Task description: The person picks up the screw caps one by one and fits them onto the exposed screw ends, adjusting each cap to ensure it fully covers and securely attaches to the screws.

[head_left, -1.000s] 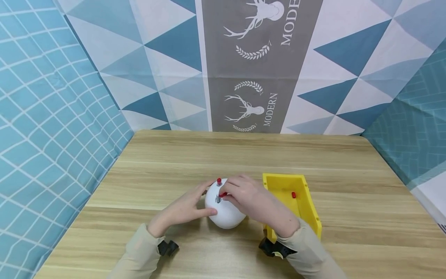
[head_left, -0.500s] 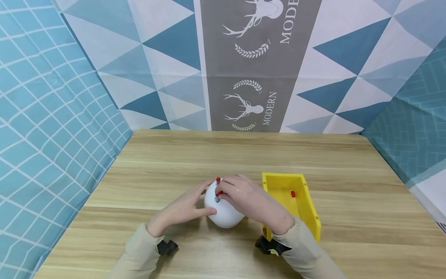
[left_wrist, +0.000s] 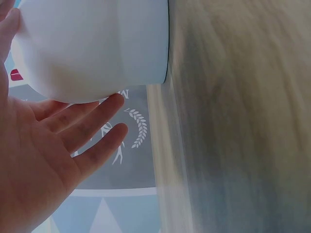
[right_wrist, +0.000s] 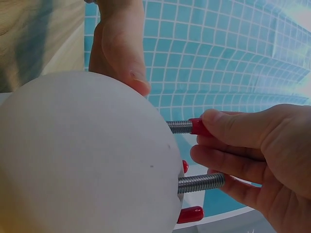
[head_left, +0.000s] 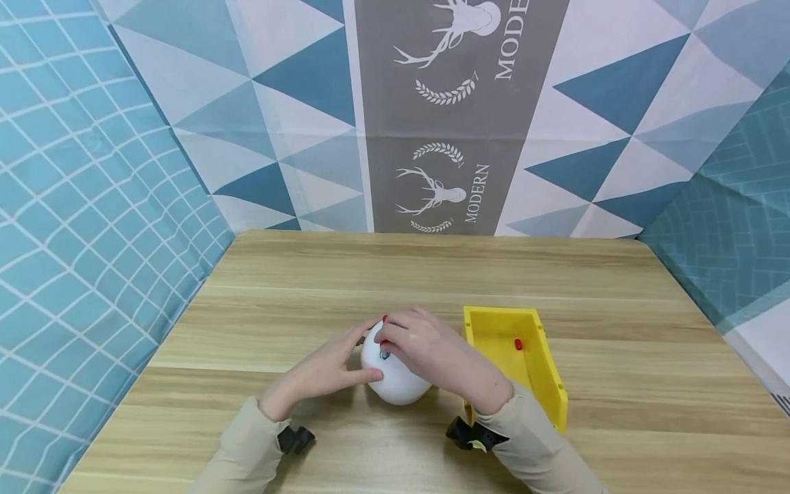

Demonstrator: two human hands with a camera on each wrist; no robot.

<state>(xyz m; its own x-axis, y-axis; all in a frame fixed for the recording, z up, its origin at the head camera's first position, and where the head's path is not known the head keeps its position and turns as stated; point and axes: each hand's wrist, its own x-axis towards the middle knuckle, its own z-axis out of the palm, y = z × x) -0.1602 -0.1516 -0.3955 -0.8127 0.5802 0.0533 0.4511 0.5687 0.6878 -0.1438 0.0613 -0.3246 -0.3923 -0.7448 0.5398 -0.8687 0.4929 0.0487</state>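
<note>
A smooth white dome stands on the table, with threaded metal bolts sticking out of its top. My left hand holds its left side, thumb in front and fingers behind. With thumb and finger, my right hand pinches a red cap on the end of one bolt; the head view mostly hides this cap. Lower in the right wrist view, a bare bolt reaches to the fingers. A red sleeve-like cap covers another post, and a further red tip shows behind the dome's edge.
A yellow tray lies just right of the dome, partly under the right forearm. Inside it is one loose red cap. The wooden table ends at patterned cloth walls at the back and left.
My right hand has shifted slightly left over the dome, and the red cap in its fingers, tilted beside the bolt before, is now mostly hidden. The left hand and dome stay nearly still.
</note>
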